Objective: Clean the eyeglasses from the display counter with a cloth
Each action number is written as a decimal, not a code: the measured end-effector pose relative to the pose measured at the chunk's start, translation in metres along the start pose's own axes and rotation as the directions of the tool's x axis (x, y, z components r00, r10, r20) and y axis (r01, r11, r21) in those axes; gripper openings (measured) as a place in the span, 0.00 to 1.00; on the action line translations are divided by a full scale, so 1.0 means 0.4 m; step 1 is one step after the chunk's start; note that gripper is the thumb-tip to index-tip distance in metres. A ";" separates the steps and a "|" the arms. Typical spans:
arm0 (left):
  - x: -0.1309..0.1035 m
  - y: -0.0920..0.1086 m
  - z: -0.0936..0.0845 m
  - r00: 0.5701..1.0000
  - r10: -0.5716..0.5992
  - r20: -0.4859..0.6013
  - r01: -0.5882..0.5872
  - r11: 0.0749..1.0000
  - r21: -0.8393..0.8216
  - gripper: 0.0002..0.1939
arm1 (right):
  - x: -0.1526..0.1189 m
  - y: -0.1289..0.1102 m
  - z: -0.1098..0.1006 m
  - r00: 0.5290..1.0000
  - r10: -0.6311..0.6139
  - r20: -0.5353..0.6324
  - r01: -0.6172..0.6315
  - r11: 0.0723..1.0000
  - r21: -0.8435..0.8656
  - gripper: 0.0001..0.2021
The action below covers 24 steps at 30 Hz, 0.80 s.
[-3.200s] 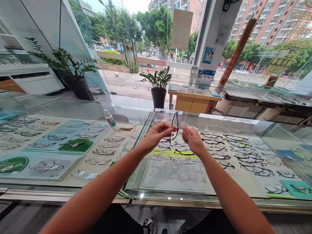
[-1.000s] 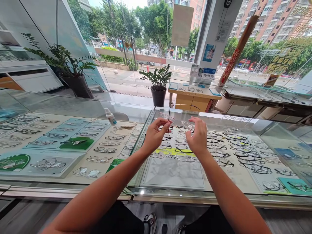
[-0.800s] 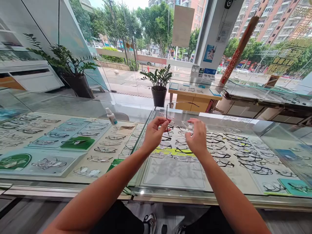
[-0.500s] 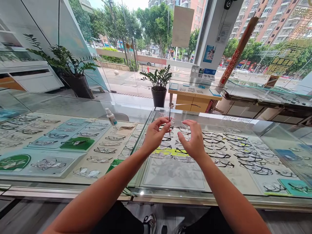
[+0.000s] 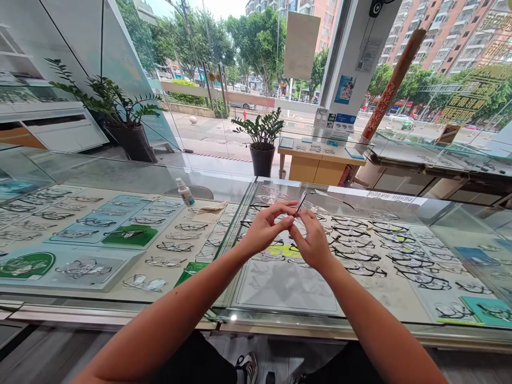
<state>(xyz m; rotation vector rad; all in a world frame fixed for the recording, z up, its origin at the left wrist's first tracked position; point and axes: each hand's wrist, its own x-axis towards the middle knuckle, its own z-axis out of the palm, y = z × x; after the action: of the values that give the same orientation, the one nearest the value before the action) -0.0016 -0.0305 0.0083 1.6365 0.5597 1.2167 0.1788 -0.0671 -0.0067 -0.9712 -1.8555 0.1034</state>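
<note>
Partly hidden where held, slim dark-rimmed spectacles (image 5: pixel 302 202) tilt above the glass worktop (image 5: pixel 286 290), pinched by the left hand (image 5: pixel 267 228); the right hand (image 5: pixel 314 240) curls against them, its grip unclear.

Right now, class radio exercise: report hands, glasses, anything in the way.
Left hand pinching glasses; right hand at them, grip unclear. Glasses raised over display case, one temple outstretched. No obstruction seen at the hands.
</note>
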 end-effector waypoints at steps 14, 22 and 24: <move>0.077 -0.009 -0.188 0.692 0.445 -0.568 0.075 0.739 0.670 0.13 | 0.008 0.027 -0.020 0.996 0.072 -0.050 -0.076 0.994 -0.081 0.16; 0.091 -0.074 -0.420 0.240 0.328 -0.914 0.553 0.727 0.406 0.35 | 0.013 0.046 -0.027 0.984 0.145 -0.104 -0.143 0.989 0.034 0.16; 0.084 -0.091 -0.455 0.216 0.262 -0.941 0.590 0.732 0.339 0.36 | 0.016 0.047 -0.030 0.983 0.150 -0.108 -0.142 0.987 0.074 0.16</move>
<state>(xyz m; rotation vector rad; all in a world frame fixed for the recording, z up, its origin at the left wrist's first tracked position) -0.1461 0.0898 -0.0063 0.9444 2.2115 1.9371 0.1980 -0.0541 -0.0051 -1.0452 -1.6665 0.1941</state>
